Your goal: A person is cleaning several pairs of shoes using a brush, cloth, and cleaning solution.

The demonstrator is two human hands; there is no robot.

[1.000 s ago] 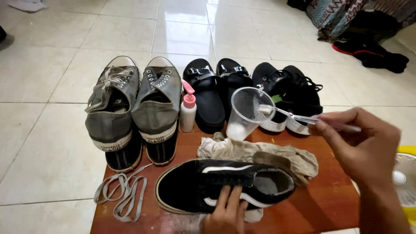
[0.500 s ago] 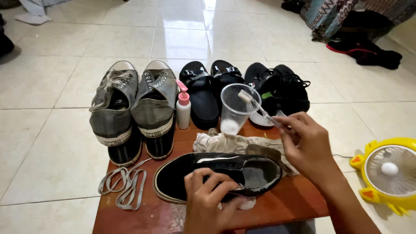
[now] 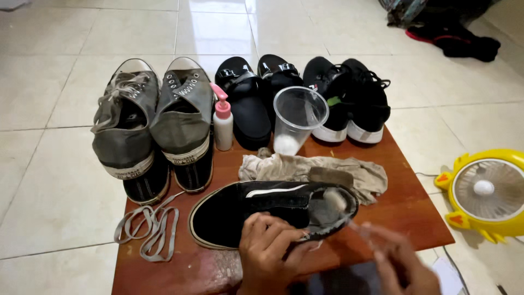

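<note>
A black low-top sneaker (image 3: 256,210) with a white side stripe and pale sole edge lies on its side on the reddish-brown wooden table (image 3: 415,202), toe pointing left, opening turned toward the viewer. Its laces are out and its grey inner lining shows at the heel end. The left hand (image 3: 267,251) rests on its near edge, fingers over the collar. A toothbrush (image 3: 341,210) with a clear handle, blurred, has its bristle head inside the heel, against the lining; the right hand (image 3: 401,265) grips the handle just beside the shoe's heel.
</note>
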